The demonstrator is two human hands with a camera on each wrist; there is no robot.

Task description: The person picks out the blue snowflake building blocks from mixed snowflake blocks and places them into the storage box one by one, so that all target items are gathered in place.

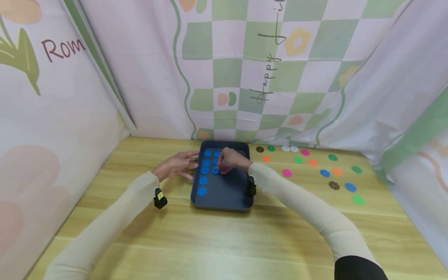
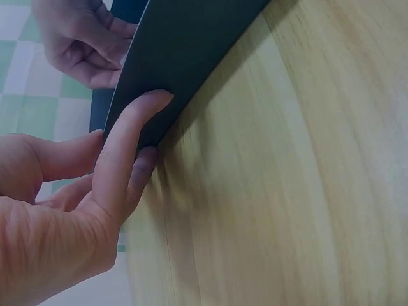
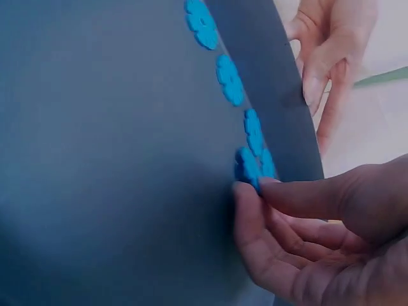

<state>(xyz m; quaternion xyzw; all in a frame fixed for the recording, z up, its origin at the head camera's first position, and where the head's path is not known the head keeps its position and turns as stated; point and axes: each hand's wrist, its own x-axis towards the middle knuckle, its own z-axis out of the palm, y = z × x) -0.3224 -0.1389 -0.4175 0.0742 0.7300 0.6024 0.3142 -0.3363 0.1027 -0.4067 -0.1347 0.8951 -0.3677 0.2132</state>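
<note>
A dark baking tray (image 1: 229, 200) lies on the table with several blue flower-shaped discs (image 1: 203, 180) in it, lined up along its left side. Over the tray, my right hand (image 1: 229, 160) pinches another blue flower disc (image 3: 247, 167) between thumb and index finger, low near the tray floor beside the left line. A few blue discs of a second line show around that hand, partly covered by it. My left hand (image 1: 176, 165) rests its fairly straight fingers (image 2: 131, 124) against the outside of the tray's left wall.
Right of the tray, loose flower discs in several colours lie scattered on the wooden table (image 1: 196, 241), among them a pink disc (image 1: 287, 172), a brown disc (image 1: 334, 185) and a green disc (image 1: 358, 200). A patterned curtain (image 1: 227, 77) hangs behind the tray.
</note>
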